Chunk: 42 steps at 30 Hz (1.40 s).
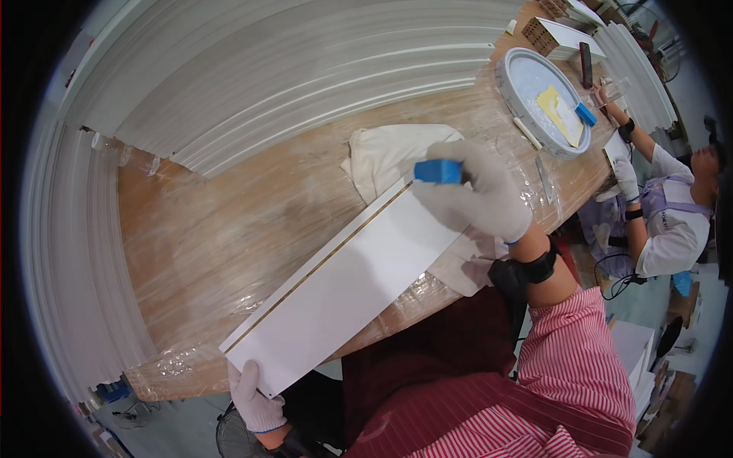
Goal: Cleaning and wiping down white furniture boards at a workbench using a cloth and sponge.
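A long white board [343, 271] with a thin brown groove along its far edge lies slantwise on the table. My left hand [250, 397], in a pale knitted glove, grips its near left corner with the fingers closed round the edge. Over the board's far right end is my gloved right hand [489, 191], slightly blurred, closed on a blue block [437, 172]; the block's underside is hidden. A cream cloth [382, 156] lies just beyond that end, and more cloth [469, 263] shows beneath the board on the near side.
Tall stacks of white panels [305, 69] border the table [191, 252] at the back and left. A round tub lid [527, 99] holds yellow paper [561, 114] and a blue-ended tool [586, 114]. A flat metal blade [544, 181] lies nearby. Another person [679, 206] works at the right.
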Motion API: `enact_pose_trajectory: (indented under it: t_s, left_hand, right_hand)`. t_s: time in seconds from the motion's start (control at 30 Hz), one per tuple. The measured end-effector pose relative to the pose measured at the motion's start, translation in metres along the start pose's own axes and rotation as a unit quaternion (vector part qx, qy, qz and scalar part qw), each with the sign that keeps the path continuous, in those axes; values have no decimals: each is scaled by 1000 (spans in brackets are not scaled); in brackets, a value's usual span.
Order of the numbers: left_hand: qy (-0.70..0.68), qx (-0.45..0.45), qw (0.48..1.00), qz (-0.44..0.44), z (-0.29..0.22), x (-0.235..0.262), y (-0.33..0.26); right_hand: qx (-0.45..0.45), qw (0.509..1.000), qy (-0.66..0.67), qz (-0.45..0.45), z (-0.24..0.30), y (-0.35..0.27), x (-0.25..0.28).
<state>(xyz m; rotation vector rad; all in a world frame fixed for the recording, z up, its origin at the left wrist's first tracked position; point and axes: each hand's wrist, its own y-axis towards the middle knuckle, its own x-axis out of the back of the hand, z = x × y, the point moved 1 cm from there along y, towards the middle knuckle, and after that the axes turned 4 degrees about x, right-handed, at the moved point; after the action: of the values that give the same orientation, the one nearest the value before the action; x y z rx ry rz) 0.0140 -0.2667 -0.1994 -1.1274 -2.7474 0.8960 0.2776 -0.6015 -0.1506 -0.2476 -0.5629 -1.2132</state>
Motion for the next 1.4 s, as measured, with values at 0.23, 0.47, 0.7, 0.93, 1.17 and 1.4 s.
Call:
enact_pose_trajectory:
  t_s: [0.23, 0.47, 0.7, 0.93, 1.17, 1.4]
  left_hand:
    - [-8, 20, 1000, 4, -2, -1, 0]
    - [-12, 21, 1000, -1, -1, 3, 3]
    - [-32, 26, 999, -2, 1, 5, 3]
    - [-19, 25, 999, -9, 2, 3, 4]
    - [-11, 32, 999, -1, -1, 6, 5]
    - [50, 10, 999, -14, 4, 9, 3]
  right_hand:
    - [166, 979, -115, 31, -12, 8, -14]
    - [167, 972, -150, 67, -9, 14, -13]
    - [190, 965, -159, 85, 1, 12, -20]
    - [178, 967, -175, 55, -7, 11, -21]
    - [182, 965, -180, 59, -4, 14, -19]
    - [209, 961, -163, 81, -1, 8, -31]
